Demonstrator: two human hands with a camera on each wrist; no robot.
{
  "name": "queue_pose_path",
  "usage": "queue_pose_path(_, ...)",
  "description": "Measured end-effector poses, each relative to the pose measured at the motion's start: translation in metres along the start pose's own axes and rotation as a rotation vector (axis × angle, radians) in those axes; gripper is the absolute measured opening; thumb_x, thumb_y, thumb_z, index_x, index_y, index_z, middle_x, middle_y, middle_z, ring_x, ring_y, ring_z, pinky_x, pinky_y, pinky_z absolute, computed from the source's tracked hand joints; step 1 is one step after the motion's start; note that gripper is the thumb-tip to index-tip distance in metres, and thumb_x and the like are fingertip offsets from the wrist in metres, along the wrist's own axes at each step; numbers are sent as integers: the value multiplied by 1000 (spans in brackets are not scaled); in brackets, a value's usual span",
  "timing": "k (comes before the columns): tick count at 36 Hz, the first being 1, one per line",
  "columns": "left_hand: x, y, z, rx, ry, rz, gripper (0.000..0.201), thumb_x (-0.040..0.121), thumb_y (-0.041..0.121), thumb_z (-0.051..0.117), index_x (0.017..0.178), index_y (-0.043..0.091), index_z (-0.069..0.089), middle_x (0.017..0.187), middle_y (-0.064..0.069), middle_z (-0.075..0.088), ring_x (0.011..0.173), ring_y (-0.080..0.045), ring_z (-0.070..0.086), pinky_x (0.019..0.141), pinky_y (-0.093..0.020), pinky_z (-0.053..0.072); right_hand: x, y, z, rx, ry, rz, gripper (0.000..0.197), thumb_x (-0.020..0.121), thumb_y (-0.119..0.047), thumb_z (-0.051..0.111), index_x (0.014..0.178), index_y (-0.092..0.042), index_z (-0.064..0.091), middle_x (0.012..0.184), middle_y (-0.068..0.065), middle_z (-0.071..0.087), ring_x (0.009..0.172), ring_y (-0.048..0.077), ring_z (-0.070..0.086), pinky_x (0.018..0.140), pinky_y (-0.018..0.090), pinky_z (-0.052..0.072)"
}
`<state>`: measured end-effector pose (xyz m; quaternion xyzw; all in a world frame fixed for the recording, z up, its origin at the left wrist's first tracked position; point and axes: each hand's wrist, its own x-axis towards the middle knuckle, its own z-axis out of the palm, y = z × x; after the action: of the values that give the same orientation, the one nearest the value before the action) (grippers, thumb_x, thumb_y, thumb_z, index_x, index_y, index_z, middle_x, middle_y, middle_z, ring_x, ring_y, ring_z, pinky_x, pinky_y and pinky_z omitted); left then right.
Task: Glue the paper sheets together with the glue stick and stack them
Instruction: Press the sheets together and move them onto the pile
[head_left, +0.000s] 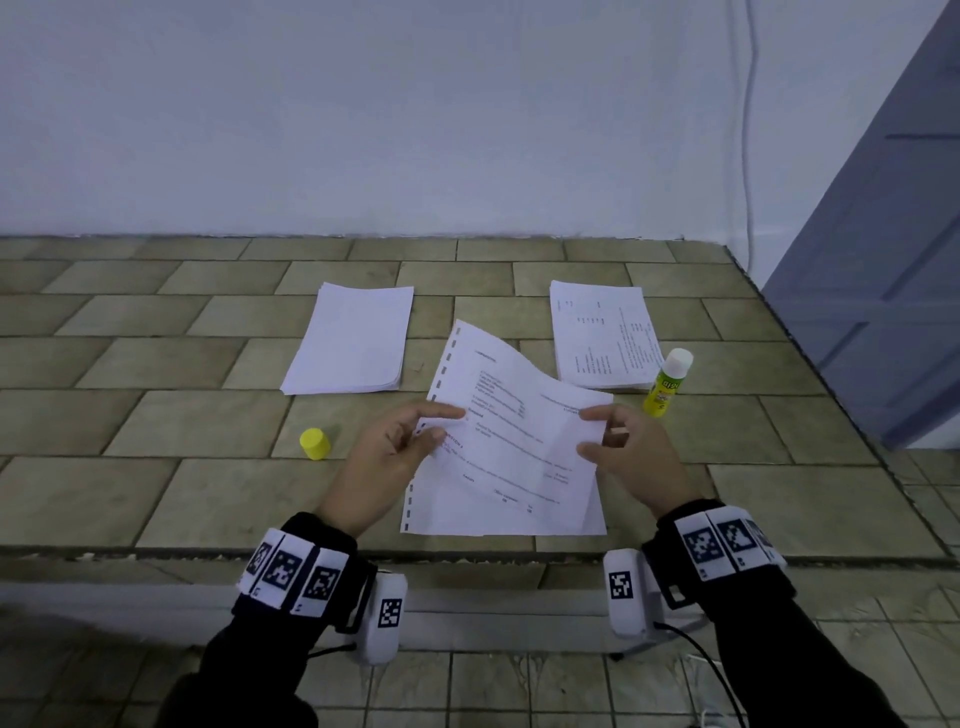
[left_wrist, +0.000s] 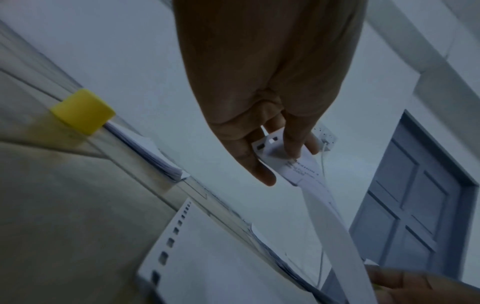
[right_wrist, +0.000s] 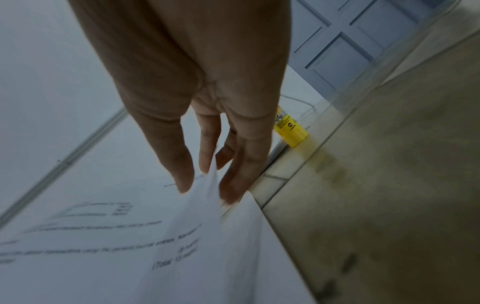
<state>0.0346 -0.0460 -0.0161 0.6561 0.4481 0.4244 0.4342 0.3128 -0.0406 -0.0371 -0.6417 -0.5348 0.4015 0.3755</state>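
Left hand (head_left: 387, 457) and right hand (head_left: 631, 457) each pinch an edge of the raised printed sheet (head_left: 519, 415), left and right.

cap (head_left: 315, 443) left of sheet (head_left: 524, 441), glue stick (head_left: 666, 383) right

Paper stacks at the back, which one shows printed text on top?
The right-hand stack, beside the glue stick; the left stack shows blank white.
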Motion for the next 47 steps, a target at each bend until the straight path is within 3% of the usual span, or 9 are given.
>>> queue_pose_path(5,-7,-4,0,-119,56,-145,21,96,8,58,107,19,73,94,12,75,92,2,67,78,-10,49,1,-4,-4,-40,-86,14,67,74,4,77,134,-10,52,117,0,57,104,19,61,90,35,55)
queue_pose_path(18,-7,-46,-5,223,19,-273,16,91,17,69,94,32,72,73,3,56,65,-6,51,59,-12,41,5,6,2,-343,-140,-32,45,78,-8,77,120,-18,64,122,3,61,109,18,58,98,36,50)
queue_pose_path(23,-4,-54,-6,346,1,-297,10,91,26,69,101,26,70,83,1,75,77,-15,69,75,-37,57,2,5,4,-446,-259,-10,54,80,-9,74,131,-17,56,136,3,51,123,18,48,105,29,41)
queue_pose_path(26,-4,-57,-7,453,-10,-268,10,90,25,70,99,26,66,90,5,73,78,-7,66,75,-33,54,0,4,4,-489,-284,-22,58,81,-7,73,135,-17,52,139,3,47,127,18,44,105,26,36)
queue_pose_path(29,-7,-56,-6,444,10,-255,36,89,19,71,124,23,62,68,11,54,64,-3,54,64,-26,46,-3,6,4,-518,-293,-31,60,81,-8,73,136,-18,51,138,2,46,127,17,43,105,26,36)
queue_pose_path(35,-12,-57,-10,387,20,-231,39,89,10,70,124,24,62,55,15,48,60,1,52,62,-18,47,-12,15,4,-483,-236,-92,56,78,-10,75,129,-21,56,125,-2,50,116,15,50,100,27,41)
queue_pose_path(39,-8,-57,-13,358,35,-197,39,90,11,69,123,31,62,88,7,68,79,-9,63,77,-35,58,-14,17,5,-467,-194,-94,55,76,-15,79,126,-23,58,118,1,51,109,18,53,97,34,46)
queue_pose_path(44,2,-51,-11,432,-23,-136,38,93,8,65,127,25,61,105,11,64,90,4,60,75,-6,48,-15,19,4,-446,-186,-106,55,75,-17,80,126,-20,58,119,1,51,108,17,54,96,34,48)
queue_pose_path(47,8,-51,-14,491,-53,-119,38,93,10,64,127,26,60,100,9,62,85,2,59,68,-3,42,-15,20,3,-448,-186,-112,55,76,-16,80,127,-17,58,119,0,50,108,16,54,95,33,48)
